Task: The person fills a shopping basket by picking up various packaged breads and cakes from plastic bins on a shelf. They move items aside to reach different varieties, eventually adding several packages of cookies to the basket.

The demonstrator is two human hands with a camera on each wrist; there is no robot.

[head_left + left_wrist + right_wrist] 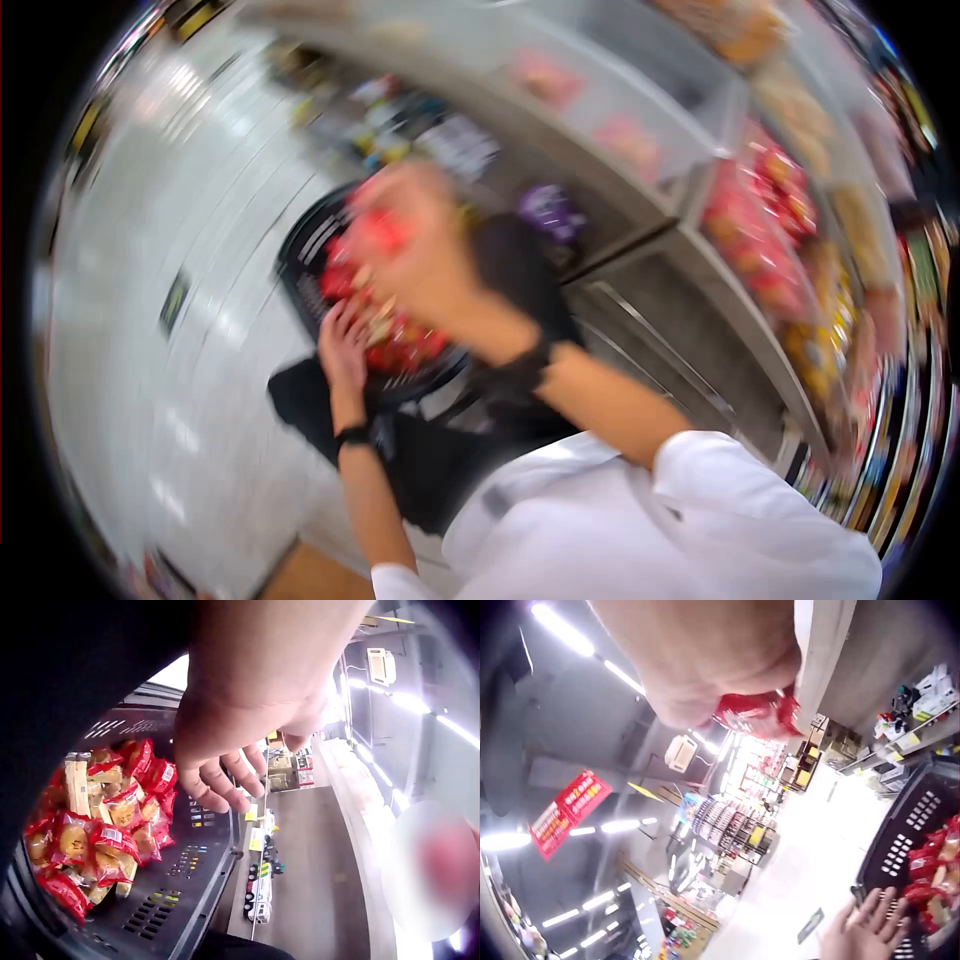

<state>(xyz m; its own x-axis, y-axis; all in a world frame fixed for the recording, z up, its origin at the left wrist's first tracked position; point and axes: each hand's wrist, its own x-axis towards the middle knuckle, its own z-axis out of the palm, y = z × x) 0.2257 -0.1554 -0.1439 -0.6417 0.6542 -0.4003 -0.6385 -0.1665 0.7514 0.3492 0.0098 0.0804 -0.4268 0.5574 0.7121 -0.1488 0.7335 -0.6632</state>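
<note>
A black plastic basket [305,240] stands before the person, with several individually wrapped snacks [109,840] in red and clear wrappers heaped inside. Each wrapper shows a round golden piece like a small cake or biscuit. My right hand [430,255], blurred in the head view, is raised over the basket and grips a red-wrapped snack [757,714]. At the basket's near side is my left hand [345,345], its fingers spread and relaxed with nothing in them. In the right wrist view the left hand [866,930] appears palm up beside the basket wall.
Grey shelving [650,215] runs along the right, with clear bins holding pink and red bagged goods [760,220]. Toy trucks [261,889] stand on a low shelf beyond the basket. A purple package [552,213] lies on that shelf. Pale tiled floor [200,330] spreads to the left.
</note>
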